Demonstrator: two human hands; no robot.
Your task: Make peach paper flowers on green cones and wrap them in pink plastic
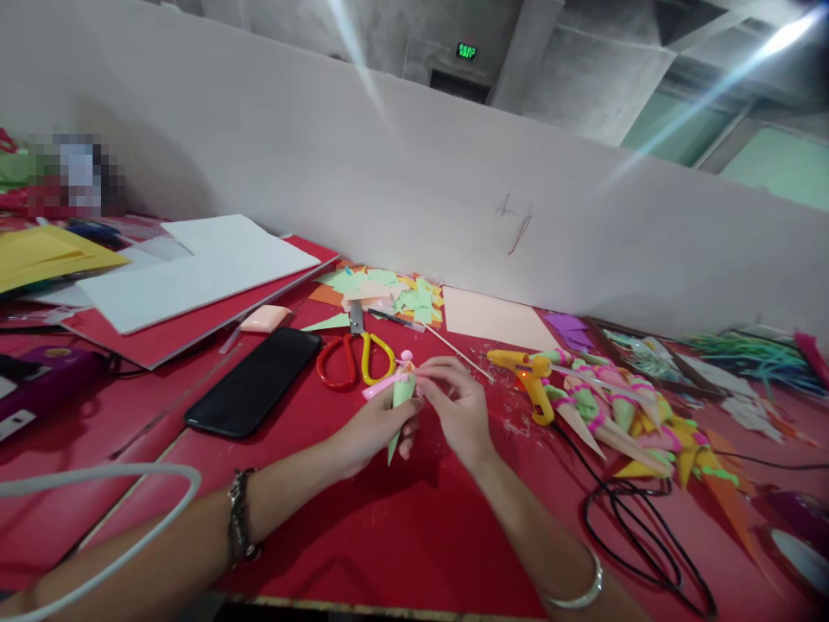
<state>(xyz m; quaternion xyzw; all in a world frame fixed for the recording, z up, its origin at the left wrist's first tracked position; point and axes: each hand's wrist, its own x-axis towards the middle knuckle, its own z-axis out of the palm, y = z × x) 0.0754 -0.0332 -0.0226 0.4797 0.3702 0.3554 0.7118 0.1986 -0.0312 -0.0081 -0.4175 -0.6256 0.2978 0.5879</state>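
A small light-green paper cone [402, 391], its tip pointing down, is held in my left hand [382, 423] with the fingers wrapped round it. Pink pom-pom trim [407, 356] sits at the cone's upper rim. My right hand [457, 402] is closed in a pinch at the right side of that rim, on the trim; its fingertips partly cover the spot. Just beyond the hands lie scissors [355, 358] with one red and one yellow handle. A yellow glue gun [534, 380] lies to the right of my right hand.
Finished-looking paper cones [609, 406] with pink trim are heaped at the right, near a black cable [638, 518]. A black phone [254, 383] lies at the left. Paper scraps [414, 298], a thin stick [458, 352] and white boards [213, 268] lie before the partition wall [389, 173].
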